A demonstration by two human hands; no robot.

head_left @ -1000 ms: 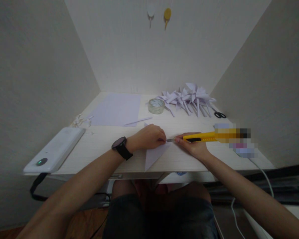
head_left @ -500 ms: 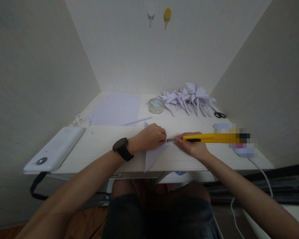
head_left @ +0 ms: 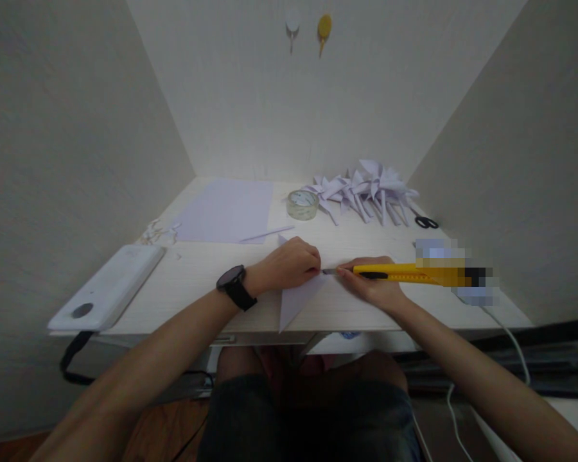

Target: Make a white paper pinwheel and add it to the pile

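In the head view, near the centre of the frame, one folded paper point(head_left: 296, 300) lies on the pale counter point(head_left: 197, 273), its triangular point reaching down over the counter's near edge. The left hand point(head_left: 286, 264), one black watch point(head_left: 234, 285) on its wrist, rests on the paper's upper part, its fingers point(head_left: 313, 266) bunched together and pinning the sheet down. Just right of it, the right hand point(head_left: 373, 289) lies on the counter with its fingers clenched around one yellow utility knife point(head_left: 404, 274). The short blade point(head_left: 328, 272) points left, its tip right at the left fingertips.

Towards the top of the counter lie:
- one flat sheet point(head_left: 226, 210)
- one thin paper strip point(head_left: 267, 234)
- one roll of clear tape point(head_left: 302, 204)
- a heap of folded paper pinwheels point(head_left: 366, 192), too overlapped to count
- one pair of black scissors point(head_left: 424, 222)

At lower left sits one white box-like device point(head_left: 108, 285), with small paper scraps point(head_left: 157, 232) above it. Two hooks, one white point(head_left: 292, 22) and one yellow point(head_left: 324, 27), hang on the wall at the top.
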